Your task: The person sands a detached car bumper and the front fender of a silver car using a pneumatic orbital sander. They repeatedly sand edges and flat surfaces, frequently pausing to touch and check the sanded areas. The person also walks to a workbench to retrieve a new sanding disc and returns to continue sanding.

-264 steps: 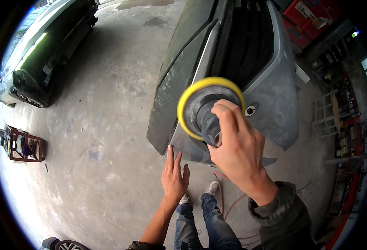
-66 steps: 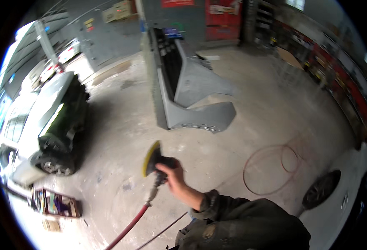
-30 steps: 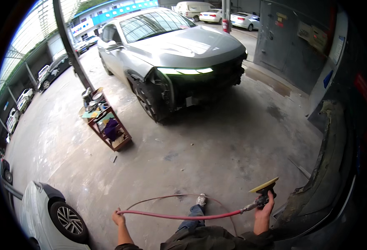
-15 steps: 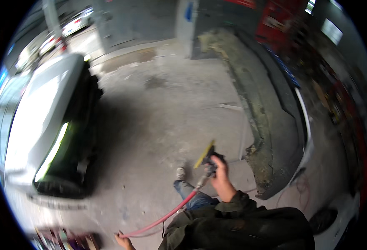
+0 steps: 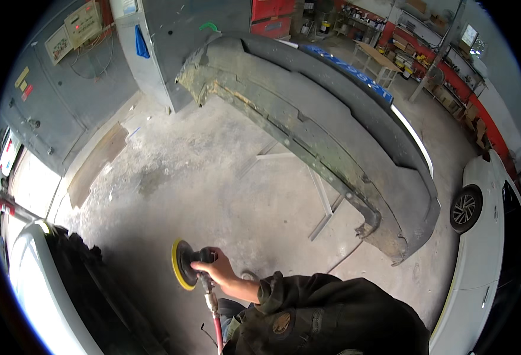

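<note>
My right hand (image 5: 225, 277) is wrapped round the body of a black air sander (image 5: 184, 263) with a round yellow-edged pad. The sander hangs in the air over the floor, its pad facing left and nearly upright. From its metal fitting a red air hose (image 5: 218, 332) runs down past the lower edge. My left hand is out of view. Ahead and to the right, apart from the sander, a grey car bumper (image 5: 331, 130) with scuffed edges lies across a thin metal stand (image 5: 326, 207).
A silver-white car (image 5: 32, 284) with a dark exposed end stands at lower left. Another white car (image 5: 476, 260) is along the right. Behind the bumper are a wooden table (image 5: 377, 56) and crowded shelves. A grey cabinet wall (image 5: 65, 100) stands at far left.
My view has swung right toward the bumper. The sander, still in my right hand, now appears further left, with its pad turned more into view. My left hand, earlier on the hose, has left the picture.
</note>
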A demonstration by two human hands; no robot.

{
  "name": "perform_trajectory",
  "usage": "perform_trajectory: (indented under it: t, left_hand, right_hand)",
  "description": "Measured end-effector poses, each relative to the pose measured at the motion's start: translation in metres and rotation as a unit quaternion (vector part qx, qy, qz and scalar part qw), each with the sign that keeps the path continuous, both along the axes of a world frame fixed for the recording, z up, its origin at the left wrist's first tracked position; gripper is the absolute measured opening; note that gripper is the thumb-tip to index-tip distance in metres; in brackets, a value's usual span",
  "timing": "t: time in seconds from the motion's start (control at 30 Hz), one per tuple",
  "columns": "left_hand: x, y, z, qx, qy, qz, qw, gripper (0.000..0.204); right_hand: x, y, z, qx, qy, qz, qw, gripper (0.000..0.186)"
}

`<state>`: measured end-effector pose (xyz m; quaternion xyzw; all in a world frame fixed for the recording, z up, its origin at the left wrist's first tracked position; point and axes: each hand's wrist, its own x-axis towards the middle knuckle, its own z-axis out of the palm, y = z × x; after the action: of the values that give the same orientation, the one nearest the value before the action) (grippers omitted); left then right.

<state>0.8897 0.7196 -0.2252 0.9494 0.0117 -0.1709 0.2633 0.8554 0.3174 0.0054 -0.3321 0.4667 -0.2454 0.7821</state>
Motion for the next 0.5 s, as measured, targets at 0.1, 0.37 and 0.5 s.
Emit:
perform_trajectory:
  t: [0.1,0.37,0.5]
  left_hand:
    - [0.075,-0.049,0.009,-0.008,0.0,-0.022,1.0,0.047]
    - [0.226,-0.098,-0.01,0.007,0.028,0.006,1.0,0.05]
    - [0.327,-0.074,-0.015,0.015,0.012,0.015,1.0,0.052]
  right_hand:
    - [0.06,-0.035,0.005,0.018,-0.036,-0.035,0.999,0.07]
    - [0.238,-0.142,-0.013,0.076,-0.037,-0.077,0.993,0.063]
    - [0.352,-0.187,-0.01,0.075,-0.104,-0.028,0.991,0.029]
